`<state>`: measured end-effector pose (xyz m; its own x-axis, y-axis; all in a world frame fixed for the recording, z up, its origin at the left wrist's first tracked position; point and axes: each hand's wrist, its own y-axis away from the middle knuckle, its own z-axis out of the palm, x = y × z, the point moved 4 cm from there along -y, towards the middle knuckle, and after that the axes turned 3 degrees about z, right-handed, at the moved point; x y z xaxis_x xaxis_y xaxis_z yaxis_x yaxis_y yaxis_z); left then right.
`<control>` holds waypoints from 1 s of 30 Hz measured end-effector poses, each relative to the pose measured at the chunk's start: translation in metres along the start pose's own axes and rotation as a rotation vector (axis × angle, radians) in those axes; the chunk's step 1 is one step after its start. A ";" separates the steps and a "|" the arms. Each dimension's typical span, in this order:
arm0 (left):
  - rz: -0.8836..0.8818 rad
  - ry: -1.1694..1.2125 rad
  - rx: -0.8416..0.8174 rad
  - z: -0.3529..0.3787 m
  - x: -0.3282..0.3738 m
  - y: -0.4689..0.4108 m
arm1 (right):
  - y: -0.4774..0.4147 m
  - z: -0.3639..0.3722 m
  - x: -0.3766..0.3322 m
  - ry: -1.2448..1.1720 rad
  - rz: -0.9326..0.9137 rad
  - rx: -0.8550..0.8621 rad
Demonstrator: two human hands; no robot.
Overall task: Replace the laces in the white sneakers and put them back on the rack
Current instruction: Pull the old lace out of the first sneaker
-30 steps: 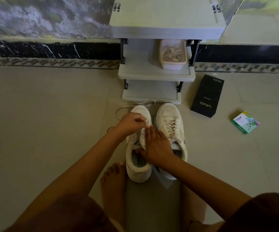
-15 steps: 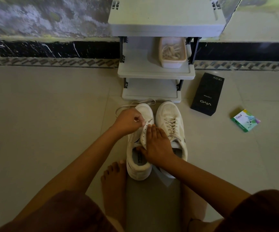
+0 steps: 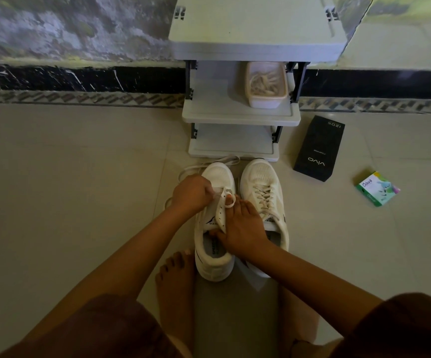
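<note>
Side by side on the tiled floor (image 3: 80, 202), toes just short of the grey rack (image 3: 240, 116) — two white sneakers. On the left, the unlaced sneaker (image 3: 215, 264), mouth open and eyelet flap lifted. Touching it on the right, the laced sneaker (image 3: 263, 187), threaded in criss-cross rows.

Pinching a cream lace (image 3: 228, 200) with the left hand (image 3: 192, 193), fingers curled tight, at the eyelets nearest the toe. A small loop of it standing up between the two hands. Holding the eyelet flap with the right hand (image 3: 244, 228) — thumb tucked inside the shoe's opening, fingers laid along the outside, flap caught between them. More lace lying loose on the floor round the toe and off to the left; impossible to tell whether part of the same one.

On the rack's middle shelf, toward the right, a pale tub (image 3: 265, 102) with light strips inside, too blurred to name. To the right of the rack, flat on the floor, a black box (image 3: 319, 148) with white lettering. Farther right and well apart, a small green box (image 3: 377, 189). Just left of the unlaced sneaker's heel, a bare foot (image 3: 175, 277).
</note>
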<state>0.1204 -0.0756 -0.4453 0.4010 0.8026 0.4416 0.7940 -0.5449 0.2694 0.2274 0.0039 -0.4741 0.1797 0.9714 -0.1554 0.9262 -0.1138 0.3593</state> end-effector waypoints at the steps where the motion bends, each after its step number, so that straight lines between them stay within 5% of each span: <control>1: 0.010 -0.006 0.001 0.000 0.001 0.000 | 0.000 0.000 0.000 0.000 -0.002 0.008; 7: 0.113 0.527 -0.121 -0.012 0.024 0.017 | -0.002 0.004 -0.001 0.040 0.013 -0.002; 12: 0.022 -0.090 -0.120 0.008 0.011 0.012 | 0.000 0.000 0.000 -0.023 0.009 0.057; 19: -0.047 -0.284 -0.006 0.009 0.004 0.003 | -0.001 0.000 -0.001 -0.037 0.019 0.048; 22: 0.069 -0.324 -0.041 0.004 0.009 0.001 | 0.000 0.000 -0.001 -0.032 0.014 0.039; 26: 0.326 0.309 -0.145 -0.021 0.029 0.015 | -0.001 0.003 -0.002 0.015 -0.007 0.019; 28: 0.290 0.583 -0.135 -0.030 0.030 0.017 | -0.002 0.004 -0.001 0.014 0.003 0.005; 30: 0.216 0.562 -0.141 -0.029 0.019 0.011 | -0.001 0.004 -0.001 0.009 0.007 -0.004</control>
<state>0.1238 -0.0733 -0.4091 0.2139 0.4409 0.8717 0.6382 -0.7387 0.2170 0.2273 0.0024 -0.4784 0.1830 0.9724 -0.1447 0.9237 -0.1197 0.3638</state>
